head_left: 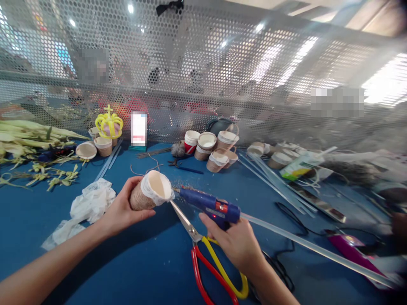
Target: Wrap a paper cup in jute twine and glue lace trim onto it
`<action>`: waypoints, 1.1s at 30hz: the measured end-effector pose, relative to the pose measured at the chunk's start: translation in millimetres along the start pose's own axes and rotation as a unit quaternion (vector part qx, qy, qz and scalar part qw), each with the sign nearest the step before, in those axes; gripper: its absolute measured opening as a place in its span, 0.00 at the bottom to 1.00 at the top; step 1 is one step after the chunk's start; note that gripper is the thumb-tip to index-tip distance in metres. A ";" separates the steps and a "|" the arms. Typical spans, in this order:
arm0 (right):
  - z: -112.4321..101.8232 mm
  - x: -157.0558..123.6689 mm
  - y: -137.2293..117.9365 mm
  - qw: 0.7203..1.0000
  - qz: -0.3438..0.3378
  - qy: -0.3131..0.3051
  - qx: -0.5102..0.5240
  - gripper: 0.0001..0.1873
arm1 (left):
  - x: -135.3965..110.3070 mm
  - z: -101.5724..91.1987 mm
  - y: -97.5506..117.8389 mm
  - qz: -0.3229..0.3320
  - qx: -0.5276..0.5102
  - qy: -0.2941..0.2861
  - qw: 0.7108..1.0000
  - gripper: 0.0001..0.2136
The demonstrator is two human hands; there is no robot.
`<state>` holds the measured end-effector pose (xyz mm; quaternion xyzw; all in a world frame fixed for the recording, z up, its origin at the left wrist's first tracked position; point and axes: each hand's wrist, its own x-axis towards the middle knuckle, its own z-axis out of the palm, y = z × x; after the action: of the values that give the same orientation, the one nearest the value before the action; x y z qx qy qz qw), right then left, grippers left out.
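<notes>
My left hand [127, 207] is closed around a paper cup [141, 195] wrapped in brown twine. White lace [149, 186] runs round its rim, and the cup tilts with its mouth toward the right. A blue hot glue gun [203, 201] is gripped in my right hand [235, 241], its nozzle close to the lace edge; I cannot tell whether they touch. From the gun's back a long clear glue stick [305, 241] sticks out. Scissors [193, 235] with one red and one yellow handle lie beneath the gun, partly behind my right hand.
Crumpled white lace [92, 201] lies at left. Behind stand wrapped cups [218, 159], a yellow crown-shaped ornament [108, 123] and a phone [139, 128] before a perforated metal screen [190, 55]. Loose glue sticks [270, 178], a black cord [292, 218] and a purple tool [352, 252] are at right.
</notes>
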<state>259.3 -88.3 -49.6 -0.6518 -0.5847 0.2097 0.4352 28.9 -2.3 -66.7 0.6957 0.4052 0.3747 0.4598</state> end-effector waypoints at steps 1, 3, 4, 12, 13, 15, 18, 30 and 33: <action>-0.3 -0.4 -0.2 1.000 0.008 -0.011 0.007 0.11 | 0.2 -0.1 -0.2 -0.001 0.001 0.002 1.000 0.27; -0.9 -1.1 -2.1 0.998 0.034 -0.038 0.037 0.12 | 0.6 -0.2 -0.4 -0.002 -0.002 0.003 1.000 0.27; -1.2 -1.2 -3.7 0.996 0.050 -0.048 0.060 0.13 | 0.7 -0.2 -0.3 -0.004 -0.007 0.002 1.000 0.27; -0.4 6.0 -9.3 0.915 0.162 -0.099 0.355 0.16 | -4.7 -0.4 0.9 -0.043 -0.116 -0.083 0.989 0.31; 0.9 7.0 -8.4 0.897 0.176 -0.106 0.392 0.15 | -6.0 -0.4 0.8 -0.050 -0.142 -0.100 0.983 0.31; 4.6 8.0 -6.7 0.862 0.204 -0.119 0.448 0.13 | -8.1 -0.4 0.3 -0.060 -0.189 -0.129 0.972 0.32; 10.7 7.9 -4.6 0.820 0.237 -0.148 0.500 0.13 | -9.7 0.1 0.1 -0.064 -0.220 -0.143 0.963 0.35; 19.7 4.7 2.3 0.824 0.215 -0.183 0.491 0.14 | -10.9 0.5 0.0 -0.062 -0.240 -0.150 0.957 0.34; 14.7 4.3 2.5 0.896 0.158 -0.160 0.384 0.16 | -9.3 0.3 0.2 -0.063 -0.237 -0.144 0.959 0.32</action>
<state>250.2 -79.4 -58.4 -0.4755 -0.4098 0.5849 0.5137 25.5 -10.9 -68.0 0.5865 0.2774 0.3259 0.6877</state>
